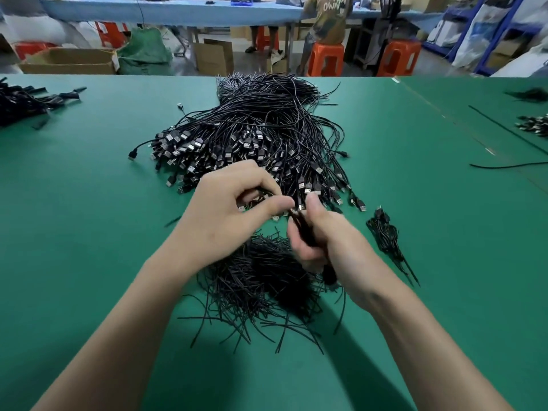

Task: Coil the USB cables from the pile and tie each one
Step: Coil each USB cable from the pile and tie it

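Black coiled USB cable [304, 229] clenched in curled right hand [329, 244], top end pinched by left hand [225, 212]. Just beyond, pile of black USB cables [252, 134] mid-surface; beneath both wrists, heap of black wire ties [261, 283] on green table [89, 203].

Olive shirt [328, 23] beyond the surface's [89, 209] far edge showing pale letters "OWN", line above partly reading "UN"

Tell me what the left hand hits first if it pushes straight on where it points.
Probably the USB plugs at the near edge of the cable pile, just beyond the left hand; its height above them is unclear.
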